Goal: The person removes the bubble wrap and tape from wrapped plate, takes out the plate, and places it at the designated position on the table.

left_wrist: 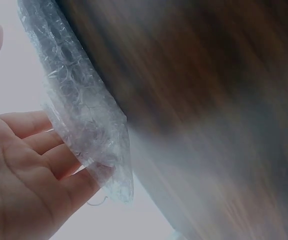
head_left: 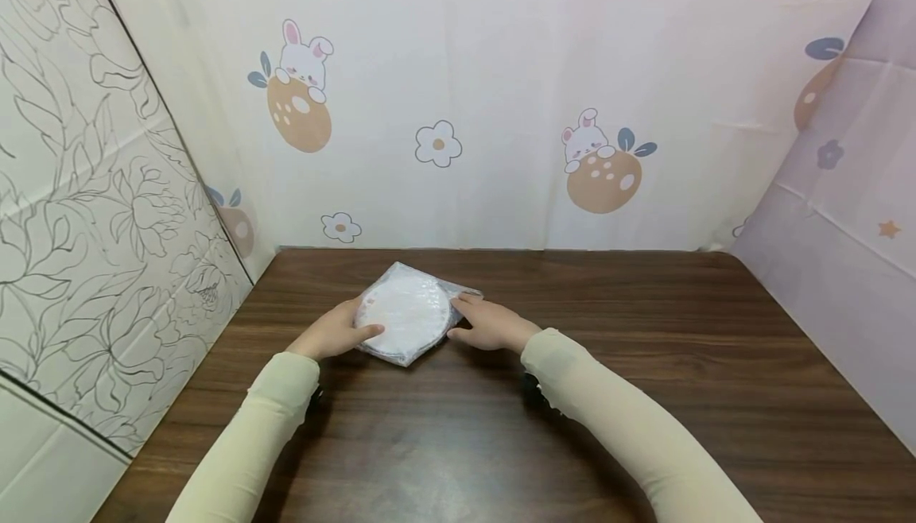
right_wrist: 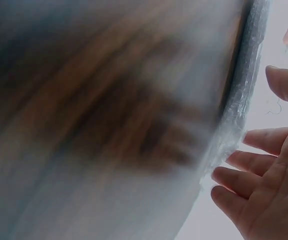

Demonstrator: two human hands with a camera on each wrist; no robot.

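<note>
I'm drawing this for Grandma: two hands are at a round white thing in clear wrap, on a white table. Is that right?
Almost! The table isn't white: the head view shows it is dark brown. The left hand and right hand are at a round white thing in clear wrap, just as you said.

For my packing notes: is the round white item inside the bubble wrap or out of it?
Inside: clear bubble wrap covers the round white item, wrap corners jutting past its rim in the head view.
</note>
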